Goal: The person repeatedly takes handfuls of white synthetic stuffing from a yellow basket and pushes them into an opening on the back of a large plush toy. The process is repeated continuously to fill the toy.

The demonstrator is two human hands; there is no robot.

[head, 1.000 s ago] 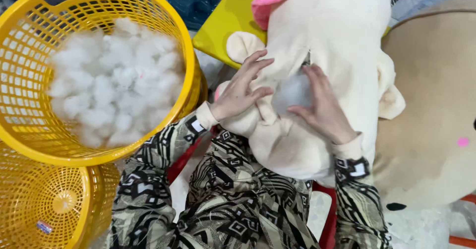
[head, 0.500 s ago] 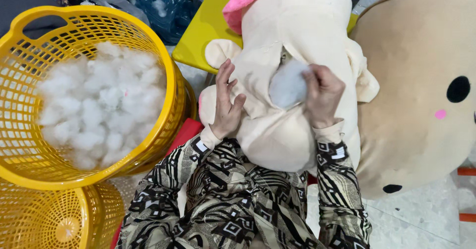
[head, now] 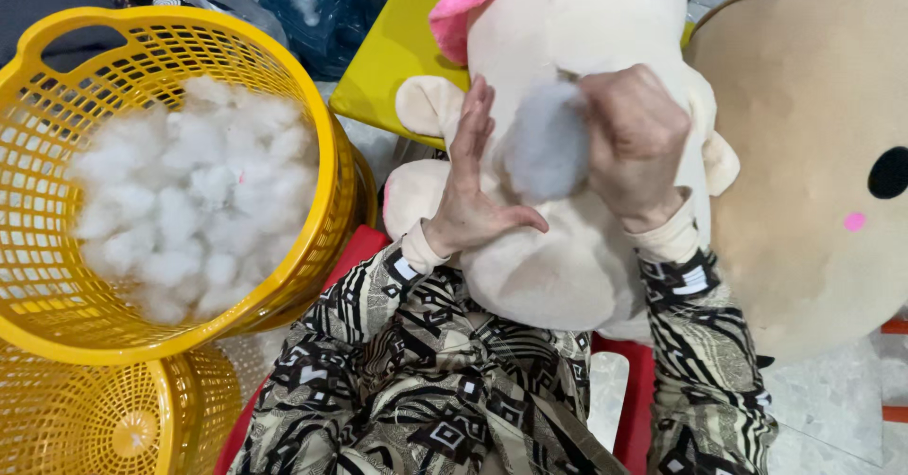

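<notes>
1. Head view: cream plush toy [head: 567, 276] lies on person's lap, w/ pink patch near its top.
2. Right hand [head: 636, 144] curled round a wad of white stuffing [head: 547, 146], pressing it vs toy's body.
3. Left hand [head: 470, 186] open, fingers straight & together, palm flat on toy just beside wad.
4. Yellow basket [head: 57, 338] on left, part-full of loose stuffing, stacked on 2nd yellow basket [head: 180, 409].
5. Big tan plush [head: 804, 210] on right, touching toy.
</notes>
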